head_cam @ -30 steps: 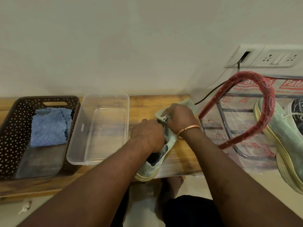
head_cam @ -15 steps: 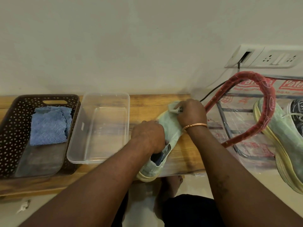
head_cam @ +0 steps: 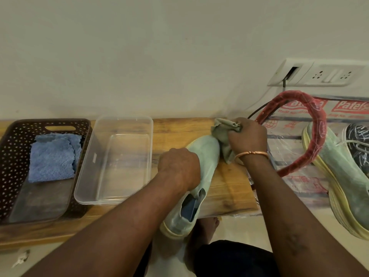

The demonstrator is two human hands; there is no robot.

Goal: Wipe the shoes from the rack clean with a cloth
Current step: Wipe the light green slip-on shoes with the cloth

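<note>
Shoe in work: pale green slip-on shoe [head_cam: 203, 156] lies on the wooden bench [head_cam: 179, 128], toe pointing to 1 o'clock, heel to 7 o'clock and hanging over the near edge.
Left hand: left hand [head_cam: 179, 168] sits on the shoe's mid-upper, fingers curled down over the far side, gripping it.
Right hand: right hand [head_cam: 247, 140] has its fingers closed round a bunched grey-green cloth [head_cam: 221, 134], a copper bangle [head_cam: 251, 153] on the wrist.
Cloth contact: the cloth touches the toe of the shoe at its 2 o'clock side, and a tail of it hangs below the fist.
Tub: clear plastic tub [head_cam: 121, 119] stands on the bench at 9 o'clock of the shoe, just beside the left hand.
Basket: brown perforated basket [head_cam: 12, 156] stands at 9 o'clock of the tub, the two touching.
Basket contents: a folded blue cloth [head_cam: 53, 158] lies in the far half.
Rack: plastic-wrapped rack with a red looped frame [head_cam: 319, 136] stands at 3 o'clock of the bench.
Rack contents: second pale green shoe [head_cam: 339, 176] lies tilted on it, with a dark patterned shoe [head_cam: 359, 144] just beyond, at the frame edge.
Wall: white socket plate [head_cam: 323, 74] at 12 o'clock of the rack, and a black cable [head_cam: 257, 113] runs down from it.
</note>
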